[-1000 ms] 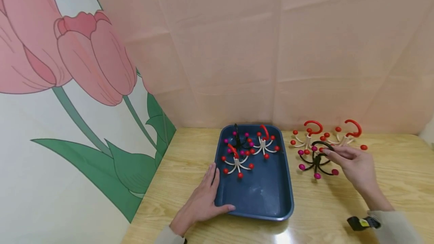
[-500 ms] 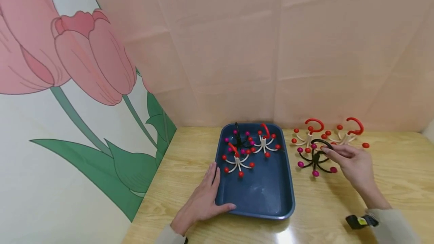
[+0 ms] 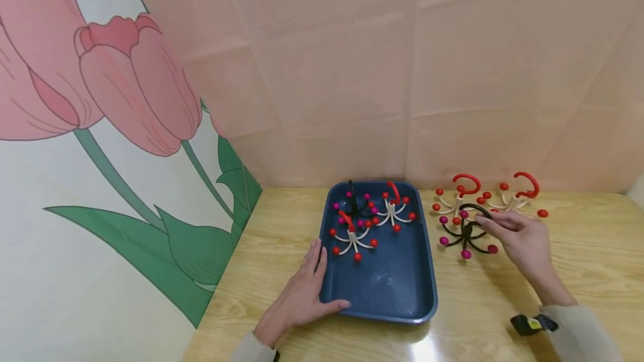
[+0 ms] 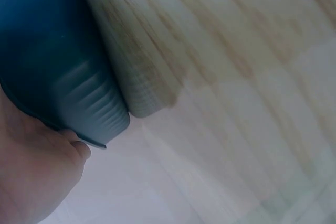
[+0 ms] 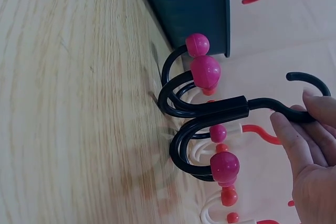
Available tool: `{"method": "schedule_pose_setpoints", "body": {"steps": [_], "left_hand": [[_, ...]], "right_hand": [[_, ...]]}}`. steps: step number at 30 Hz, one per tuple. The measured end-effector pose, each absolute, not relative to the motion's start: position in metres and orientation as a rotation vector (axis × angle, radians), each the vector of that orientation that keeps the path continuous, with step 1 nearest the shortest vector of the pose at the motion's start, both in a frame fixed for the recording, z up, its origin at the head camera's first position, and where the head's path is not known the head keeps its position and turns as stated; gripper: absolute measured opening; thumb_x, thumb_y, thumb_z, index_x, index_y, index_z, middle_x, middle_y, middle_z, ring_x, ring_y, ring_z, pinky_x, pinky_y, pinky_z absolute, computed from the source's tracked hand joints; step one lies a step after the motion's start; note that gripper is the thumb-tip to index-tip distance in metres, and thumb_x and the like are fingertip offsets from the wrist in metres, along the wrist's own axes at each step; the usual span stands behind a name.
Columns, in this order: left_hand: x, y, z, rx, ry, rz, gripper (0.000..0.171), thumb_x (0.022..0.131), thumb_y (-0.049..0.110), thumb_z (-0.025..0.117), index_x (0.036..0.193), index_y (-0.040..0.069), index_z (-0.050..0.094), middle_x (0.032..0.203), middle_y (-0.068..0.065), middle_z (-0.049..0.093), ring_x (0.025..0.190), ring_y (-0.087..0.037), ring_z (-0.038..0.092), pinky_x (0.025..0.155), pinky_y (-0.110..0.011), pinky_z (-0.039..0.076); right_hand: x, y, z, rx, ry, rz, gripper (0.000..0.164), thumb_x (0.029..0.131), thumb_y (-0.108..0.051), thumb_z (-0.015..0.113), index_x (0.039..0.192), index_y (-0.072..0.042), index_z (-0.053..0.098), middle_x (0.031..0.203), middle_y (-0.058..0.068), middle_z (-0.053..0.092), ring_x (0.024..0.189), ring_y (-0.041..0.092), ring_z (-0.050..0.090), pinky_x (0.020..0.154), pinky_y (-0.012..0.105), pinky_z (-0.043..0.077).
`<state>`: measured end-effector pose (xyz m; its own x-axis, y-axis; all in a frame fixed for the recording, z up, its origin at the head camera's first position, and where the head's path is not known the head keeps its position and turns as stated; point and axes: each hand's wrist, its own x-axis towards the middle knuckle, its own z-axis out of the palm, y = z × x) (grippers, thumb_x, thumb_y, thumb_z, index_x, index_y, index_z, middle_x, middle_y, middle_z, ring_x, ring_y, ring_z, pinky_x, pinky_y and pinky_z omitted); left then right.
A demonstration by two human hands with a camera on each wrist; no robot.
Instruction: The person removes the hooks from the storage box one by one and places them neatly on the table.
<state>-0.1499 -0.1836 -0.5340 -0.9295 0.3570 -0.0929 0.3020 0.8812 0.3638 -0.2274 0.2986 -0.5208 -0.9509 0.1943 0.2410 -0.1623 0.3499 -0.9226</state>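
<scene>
My right hand pinches the curved top of a black multi-arm hanging hook with magenta ball tips, right of the tray. In the right wrist view this black hook is upright, its arms close above the wood or touching it; I cannot tell which. My left hand rests on the left and near rim of a dark blue tray, fingers straight and thumb spread. Inside the tray stand two white hooks with red tops and red balls, and a black one at the far left corner.
Two more white hooks with red tops, a nearer one and a farther right one, stand on the wooden table behind the held hook. A pink cloth hangs along the back edge. A tulip-patterned sheet is at left.
The right hand and the black hook it holds have shifted slightly left, toward the tray. The view has moved a little; the left hand stays at the tray rim.
</scene>
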Motion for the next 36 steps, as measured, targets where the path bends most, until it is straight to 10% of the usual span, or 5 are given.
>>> {"method": "schedule_pose_setpoints", "body": {"steps": [11,18,27,36], "left_hand": [[-0.151,-0.183,-0.535,0.517,2.886,0.54,0.123,0.086,0.087,0.056,0.171,0.016,0.002,0.178,0.001,-0.019,0.167,-0.021,-0.009,0.132,-0.053,0.027],[-0.15,-0.183,-0.534,0.516,2.884,0.536,0.123,0.086,0.087,0.056,0.171,0.016,0.002,0.178,0.001,-0.019,0.167,-0.021,-0.009,0.132,-0.053,0.027],[-0.151,-0.184,-0.535,0.533,2.898,0.54,0.123,0.086,0.086,0.057,0.171,0.016,0.001,0.178,0.0,-0.019,0.167,-0.021,-0.009,0.131,-0.052,0.028],[-0.147,-0.185,-0.532,0.527,2.894,0.56,0.124,0.086,0.086,0.057,0.171,0.013,0.004,0.179,-0.002,-0.018,0.167,-0.023,-0.007,0.13,-0.054,0.029]], "right_hand": [[-0.233,0.292,-0.523,0.038,-2.251,1.613,0.03,0.091,-0.007,0.082,0.115,0.009,0.075,0.087,-0.034,0.074,0.075,-0.009,0.074,0.058,0.013,0.056],[-0.232,0.294,-0.518,-0.03,-2.365,1.484,0.046,0.091,-0.027,0.084,0.128,0.0,0.074,0.095,-0.045,0.065,0.082,-0.023,0.065,0.062,0.009,0.055],[-0.222,0.266,-0.479,0.013,-2.331,1.281,0.055,0.088,-0.031,0.088,0.136,-0.011,0.069,0.127,-0.009,0.068,0.102,-0.021,0.053,0.08,-0.002,0.042],[-0.216,0.204,-0.436,0.392,-2.161,1.152,0.053,0.071,-0.002,0.096,0.12,-0.006,0.076,0.113,0.013,0.072,0.104,-0.014,0.051,0.09,0.004,0.037]]}}
